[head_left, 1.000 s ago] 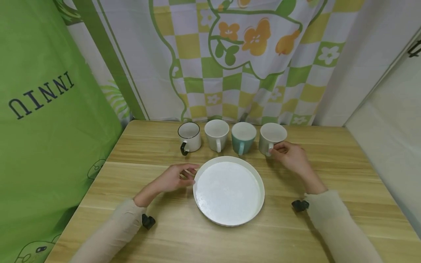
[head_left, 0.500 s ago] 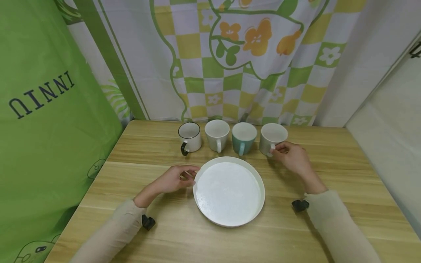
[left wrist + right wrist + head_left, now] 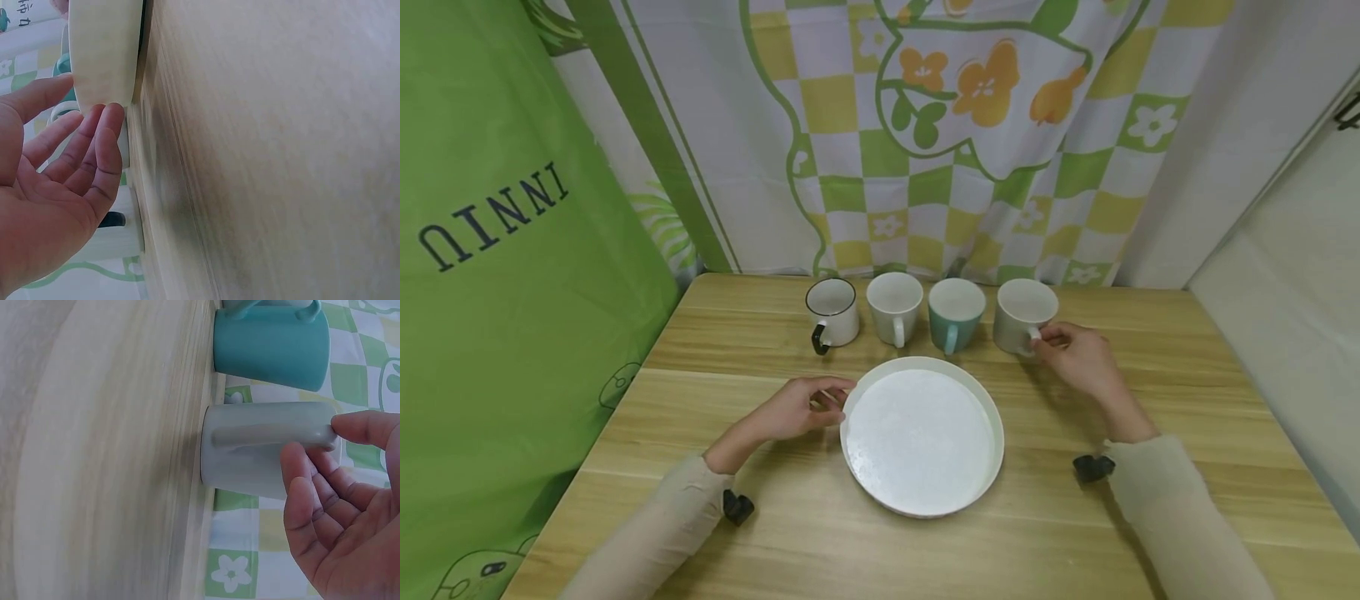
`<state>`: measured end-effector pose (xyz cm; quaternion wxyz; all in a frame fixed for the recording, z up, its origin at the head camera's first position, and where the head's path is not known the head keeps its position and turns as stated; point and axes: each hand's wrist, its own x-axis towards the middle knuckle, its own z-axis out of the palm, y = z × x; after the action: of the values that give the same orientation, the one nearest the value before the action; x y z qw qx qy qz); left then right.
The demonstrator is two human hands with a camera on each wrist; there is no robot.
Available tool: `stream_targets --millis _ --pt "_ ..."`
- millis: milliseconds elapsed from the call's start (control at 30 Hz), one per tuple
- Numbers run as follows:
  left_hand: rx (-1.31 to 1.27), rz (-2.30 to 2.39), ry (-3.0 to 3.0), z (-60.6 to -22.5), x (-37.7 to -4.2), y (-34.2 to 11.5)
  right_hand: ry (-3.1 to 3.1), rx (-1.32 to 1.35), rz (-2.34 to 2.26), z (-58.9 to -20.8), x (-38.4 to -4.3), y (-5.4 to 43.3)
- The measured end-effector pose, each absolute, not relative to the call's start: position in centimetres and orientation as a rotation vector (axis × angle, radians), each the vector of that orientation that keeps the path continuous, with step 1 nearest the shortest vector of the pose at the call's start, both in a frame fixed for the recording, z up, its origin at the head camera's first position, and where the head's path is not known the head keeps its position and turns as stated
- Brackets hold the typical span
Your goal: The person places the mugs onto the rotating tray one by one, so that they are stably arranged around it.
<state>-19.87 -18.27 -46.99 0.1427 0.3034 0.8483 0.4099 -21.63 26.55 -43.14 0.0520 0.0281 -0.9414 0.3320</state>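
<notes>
Four-sided order aside, a row of mugs stands behind a round white tray (image 3: 921,500) on the wooden table. My right hand (image 3: 1078,358) pinches the handle of the grey-white mug (image 3: 1018,321) at the row's right end; in the right wrist view the thumb lies at the upper end of its handle (image 3: 269,434), with fingers beside it. The mug stands upright on the table. At the tray's left edge, my left hand (image 3: 793,407) touches the wall with loosely bent fingers (image 3: 107,159). Beside the held mug is a teal mug (image 3: 955,327).
Further left in the row stand a white mug (image 3: 895,315) and a black-rimmed white mug (image 3: 841,325) with a black handle. A patterned curtain (image 3: 887,192) hangs behind the table (image 3: 1150,358). Green cloth (image 3: 512,317) hangs at the left.
The held mug's handle has swung to the right, and the mug has shifted slightly right. My right hand moved right with it. The left hand and the tray look unmoved.
</notes>
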Motion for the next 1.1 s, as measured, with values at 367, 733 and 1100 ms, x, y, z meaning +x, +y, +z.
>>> stream_targets --millis 367,733,1100 --pt "0.885 1.182 2.443 -47.02 -19.87 -18.30 -2.844 0.051 1.102 -43.05 -21.63 27.26" --pt "0.885 1.173 2.441 -46.88 -19.80 -18.30 -2.925 -0.059 1.168 -43.52 -21.99 27.38" --pt "0.873 1.175 2.444 -46.85 -19.75 -18.27 -2.803 -0.123 1.630 -43.62 -22.49 27.33"
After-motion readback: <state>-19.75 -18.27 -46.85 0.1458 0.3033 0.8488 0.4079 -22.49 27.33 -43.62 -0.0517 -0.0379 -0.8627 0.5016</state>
